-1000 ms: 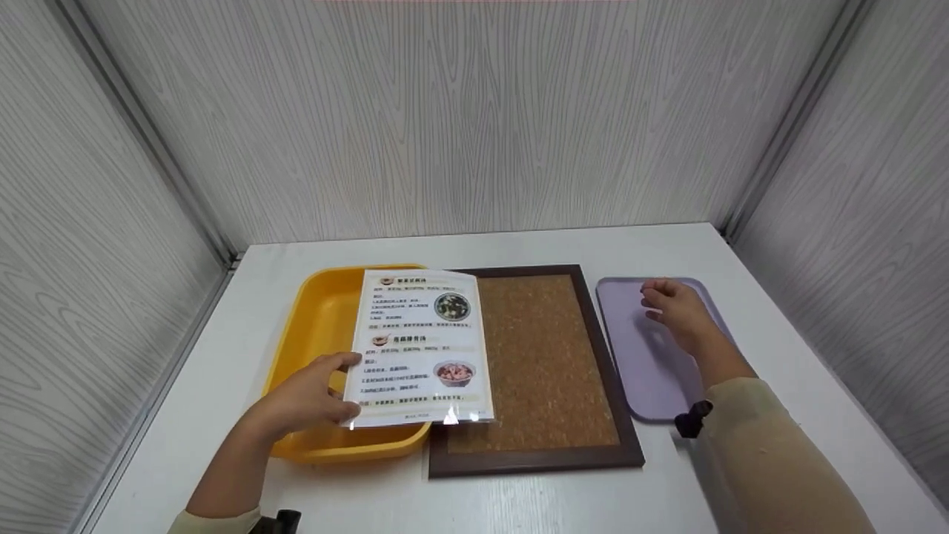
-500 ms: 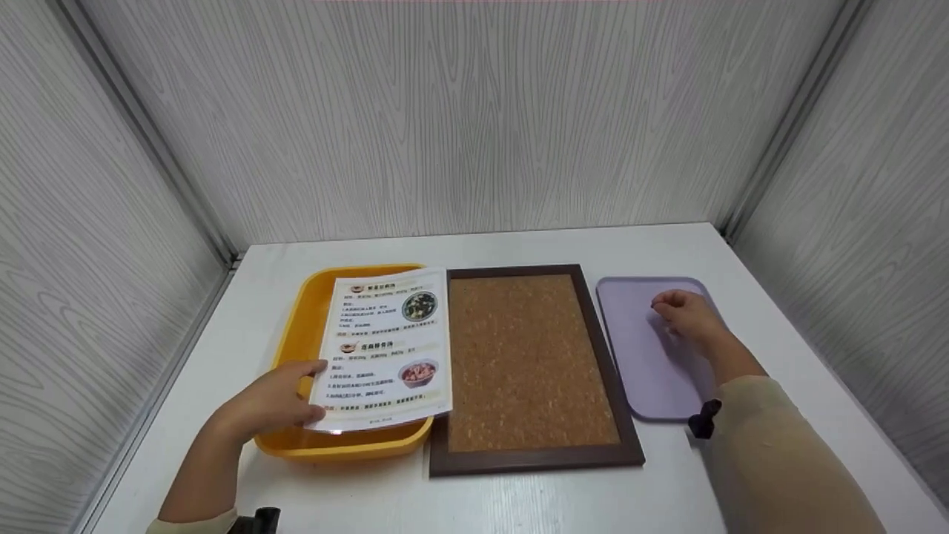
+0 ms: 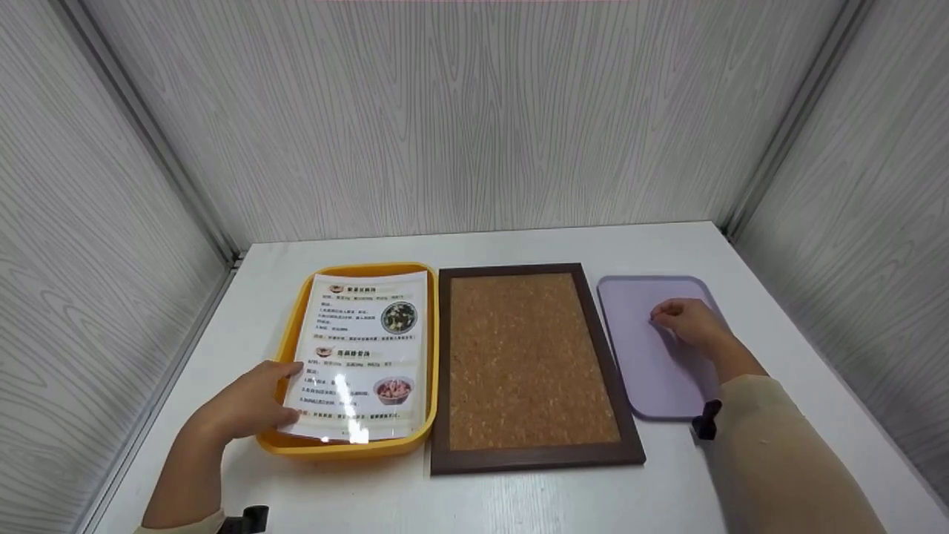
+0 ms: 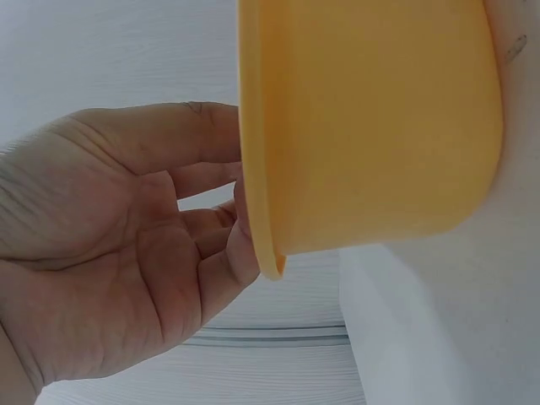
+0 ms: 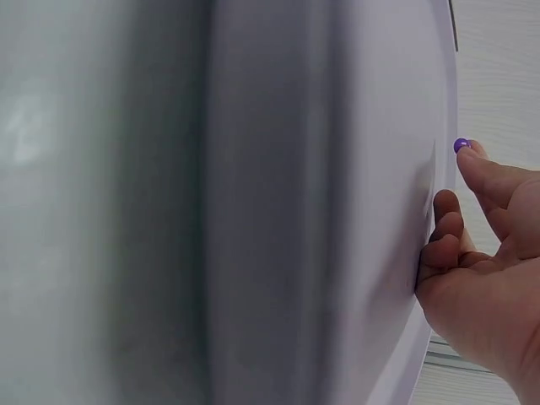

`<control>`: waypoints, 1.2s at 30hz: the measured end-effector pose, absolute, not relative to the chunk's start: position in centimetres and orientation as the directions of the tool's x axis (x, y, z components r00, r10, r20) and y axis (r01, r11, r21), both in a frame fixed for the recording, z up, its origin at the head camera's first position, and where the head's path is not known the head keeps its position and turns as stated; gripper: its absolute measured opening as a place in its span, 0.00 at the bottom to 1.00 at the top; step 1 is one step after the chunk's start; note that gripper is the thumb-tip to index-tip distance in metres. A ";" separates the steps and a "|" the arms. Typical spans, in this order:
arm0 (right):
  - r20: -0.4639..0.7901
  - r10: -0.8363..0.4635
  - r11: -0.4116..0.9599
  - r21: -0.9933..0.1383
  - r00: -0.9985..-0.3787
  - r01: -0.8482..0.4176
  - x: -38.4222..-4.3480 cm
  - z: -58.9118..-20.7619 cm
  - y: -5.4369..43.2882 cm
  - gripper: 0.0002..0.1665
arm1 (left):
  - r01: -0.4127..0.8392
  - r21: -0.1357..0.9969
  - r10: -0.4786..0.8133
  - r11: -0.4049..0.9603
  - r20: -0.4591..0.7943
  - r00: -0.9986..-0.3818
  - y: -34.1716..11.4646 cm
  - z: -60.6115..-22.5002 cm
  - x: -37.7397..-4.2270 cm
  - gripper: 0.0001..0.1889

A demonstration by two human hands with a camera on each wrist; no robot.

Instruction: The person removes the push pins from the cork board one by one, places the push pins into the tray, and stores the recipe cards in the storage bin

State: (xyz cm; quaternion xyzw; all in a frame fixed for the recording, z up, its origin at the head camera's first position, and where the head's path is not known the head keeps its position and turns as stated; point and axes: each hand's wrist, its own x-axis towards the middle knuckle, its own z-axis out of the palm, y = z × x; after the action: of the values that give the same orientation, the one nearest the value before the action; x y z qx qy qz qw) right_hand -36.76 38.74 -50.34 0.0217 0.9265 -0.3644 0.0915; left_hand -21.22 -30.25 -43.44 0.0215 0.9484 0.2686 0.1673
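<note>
A laminated recipe sheet (image 3: 363, 356) with two soup photos lies within the outline of the yellow plastic bin (image 3: 434, 356). My left hand (image 3: 245, 400) holds the sheet's left edge, thumb and forefinger spread along it. From the left wrist, this hand (image 4: 126, 245) reaches over the bin's rim, and its fingertips are hidden inside. My right hand (image 3: 693, 322) is over the lilac tray (image 3: 637, 393). Seen from the right wrist, its thumb and forefinger pinch a purple round-headed push pin (image 5: 461, 145), whose shaft is hidden. The other fingers curl in close to the tray surface.
Between the bin and the tray lies a cork board (image 3: 530, 363) in a dark brown frame (image 3: 537, 460). All three stand on a white table (image 3: 519, 504). Grey wood-grain panels (image 3: 474, 119) enclose the back and both sides.
My left hand has moved left and toward me with the recipe sheet, from overlapping the cork board to within the bin. My right hand has shifted slightly right and toward me.
</note>
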 end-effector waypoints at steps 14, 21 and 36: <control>-0.140 -0.064 0.774 -0.632 -0.988 0.039 -36.7 -50.9 38.7 0.15 | -0.095 0.513 0.060 0.853 -0.277 -0.959 -28.8 -43.8 -20.7 0.50; -0.134 -0.062 0.766 -0.641 -0.989 0.039 -36.5 -50.9 39.3 0.17 | -0.080 0.527 0.067 0.846 -0.255 -0.965 -28.4 -44.0 -20.7 0.45; -0.251 -0.086 0.652 -0.746 -0.964 0.136 -35.6 -48.4 40.9 0.32 | -0.057 0.408 0.054 0.911 -0.257 -0.965 -27.5 -42.4 -20.9 0.37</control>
State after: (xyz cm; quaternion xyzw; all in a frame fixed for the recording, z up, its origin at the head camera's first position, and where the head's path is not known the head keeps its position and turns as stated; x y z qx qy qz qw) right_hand -35.58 40.86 -48.38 0.0141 0.8990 -0.4171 0.1331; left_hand -20.90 -27.46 -42.39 -0.0007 0.9686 0.2105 0.1323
